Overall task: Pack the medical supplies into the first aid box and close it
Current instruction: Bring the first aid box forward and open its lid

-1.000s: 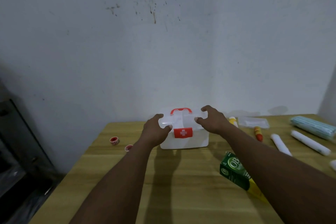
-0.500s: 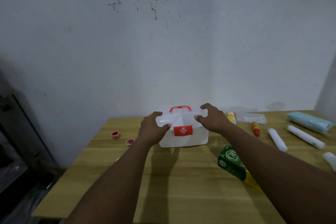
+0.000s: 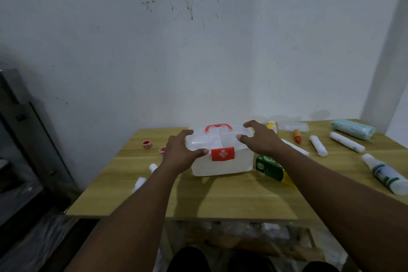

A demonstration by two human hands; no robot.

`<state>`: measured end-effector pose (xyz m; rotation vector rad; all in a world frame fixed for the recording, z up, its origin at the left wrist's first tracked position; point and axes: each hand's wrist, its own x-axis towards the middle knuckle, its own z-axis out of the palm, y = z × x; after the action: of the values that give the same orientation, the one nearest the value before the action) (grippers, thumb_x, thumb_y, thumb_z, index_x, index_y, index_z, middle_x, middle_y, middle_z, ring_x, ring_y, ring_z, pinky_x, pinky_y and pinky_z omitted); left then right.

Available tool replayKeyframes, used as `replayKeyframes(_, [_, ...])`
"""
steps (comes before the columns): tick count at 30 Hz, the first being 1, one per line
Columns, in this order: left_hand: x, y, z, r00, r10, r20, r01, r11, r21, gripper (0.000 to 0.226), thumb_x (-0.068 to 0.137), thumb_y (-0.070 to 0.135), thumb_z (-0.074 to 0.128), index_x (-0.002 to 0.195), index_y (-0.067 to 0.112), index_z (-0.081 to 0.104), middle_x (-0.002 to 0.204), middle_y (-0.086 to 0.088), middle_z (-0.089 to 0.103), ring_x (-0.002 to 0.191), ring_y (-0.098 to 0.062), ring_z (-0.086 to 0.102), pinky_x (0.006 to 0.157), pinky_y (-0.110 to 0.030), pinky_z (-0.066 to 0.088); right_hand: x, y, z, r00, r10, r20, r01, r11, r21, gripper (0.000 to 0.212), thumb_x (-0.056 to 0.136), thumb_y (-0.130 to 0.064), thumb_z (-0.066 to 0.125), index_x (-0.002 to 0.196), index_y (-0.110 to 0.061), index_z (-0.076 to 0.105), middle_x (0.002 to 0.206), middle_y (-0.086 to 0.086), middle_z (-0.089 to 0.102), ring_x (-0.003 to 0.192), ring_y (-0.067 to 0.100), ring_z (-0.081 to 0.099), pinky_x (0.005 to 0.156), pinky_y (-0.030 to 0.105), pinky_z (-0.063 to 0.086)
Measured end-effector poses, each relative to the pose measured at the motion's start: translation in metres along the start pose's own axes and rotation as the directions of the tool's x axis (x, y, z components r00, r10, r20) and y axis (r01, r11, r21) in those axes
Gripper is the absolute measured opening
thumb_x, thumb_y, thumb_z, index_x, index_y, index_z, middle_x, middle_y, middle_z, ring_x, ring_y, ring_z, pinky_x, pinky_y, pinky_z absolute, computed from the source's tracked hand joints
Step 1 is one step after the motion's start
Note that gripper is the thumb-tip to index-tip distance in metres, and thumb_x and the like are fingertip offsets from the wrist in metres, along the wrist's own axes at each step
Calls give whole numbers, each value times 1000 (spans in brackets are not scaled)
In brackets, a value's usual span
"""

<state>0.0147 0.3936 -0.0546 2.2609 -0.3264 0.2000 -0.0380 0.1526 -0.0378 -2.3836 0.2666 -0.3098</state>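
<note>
Our left hand [image 3: 178, 153] and right hand [image 3: 263, 141] curl over opposite ends of the lid [image 3: 217, 139] of the first aid box [image 3: 223, 164], gripping it. We see the box standing on the wooden table [image 3: 220, 196], its red latch [image 3: 222, 153] facing us and a green carton [image 3: 269, 166] just beside its right side.

A light wooden desk [image 3: 231, 196] is carrying a white first aid box [image 3: 221, 164] near its middle, with the lid on. Left of the box, two small red tape rolls [image 3: 146, 144] are sitting toward the back, and two white rolls [image 3: 139, 184] are lying nearer the front. A green carton [image 3: 270, 166] is lying just beside the box's right side. Farther right, bandage rolls [image 3: 318, 148], an orange tube [image 3: 297, 136], a yellow-capped bottle [image 3: 271, 126], a clear packet [image 3: 292, 127] and a stack of face masks [image 3: 353, 129] are lying toward the back. A white bottle [image 3: 385, 174] with a green label is lying on its side.
</note>
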Motion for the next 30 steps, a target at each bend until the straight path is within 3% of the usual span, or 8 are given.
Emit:
replayKeyframes(8, [-7,-4,-5,999,23,-22,-24,999,-24,84,60,53,88,133,32,54,128,-4,53,115,-24,54,91,-43,52,-11,3,-1,999,-38,-25,37,999,-35,59,87,-55,60,137,-25,48,139,2,55,117,20,56,85,30,41])
replayKeyframes(13, [-6,-2,-14,996,55,-73,-61,994,-90,78,57,54,89,125,28,62,108,1,61,99,-15,59,81,-34,53,-17,5,-6,992,-51,-118,53,998,14,58,83,-65,59,128,-29,55,96,-5,59,103,18,60,93,40,50])
replayKeyframes(16, [-2,3,-21,993,57,-99,-73,983,-167,74,57,61,86,120,29,65,100,4,63,94,-13,62,80,-34,55,-14,0,-9,975,-73,-208,94,992,89,56,84,-67,55,124,-28,58,98,-2,62,97,18,60,83,34,48])
replayKeyframes(20, [10,19,-29,984,27,-174,-75,959,-273,69,63,70,76,118,29,66,97,8,62,94,-10,62,76,-30,53,2,-9,-17,960,-40,-276,111,963,247,63,81,-73,53,122,-26,61,95,1,63,93,18,60,82,35,48])
replayKeyframes(24, [34,32,-32,969,-69,-235,-41,901,-433,63,72,71,68,117,28,67,98,10,63,97,-11,62,82,-39,53,27,-16,-29,970,48,-239,77,870,487,65,73,-78,58,113,-27,62,99,8,64,97,23,64,83,38,48])
replayKeyframes(26, [50,32,-30,966,-95,-240,-33,877,-479,65,72,75,64,117,28,67,103,8,65,101,-15,64,89,-43,54,43,-17,-31,974,82,-213,62,804,592,53,78,-69,62,106,-24,64,106,10,66,101,24,64,81,36,47])
replayKeyframes(30, [81,23,-22,970,-127,-206,6,863,-505,62,68,77,62,113,33,66,108,4,68,102,-20,67,93,-48,54,77,-12,-26,981,140,-135,-14,743,670,41,84,-58,64,100,-19,66,104,4,66,108,27,64,92,40,47])
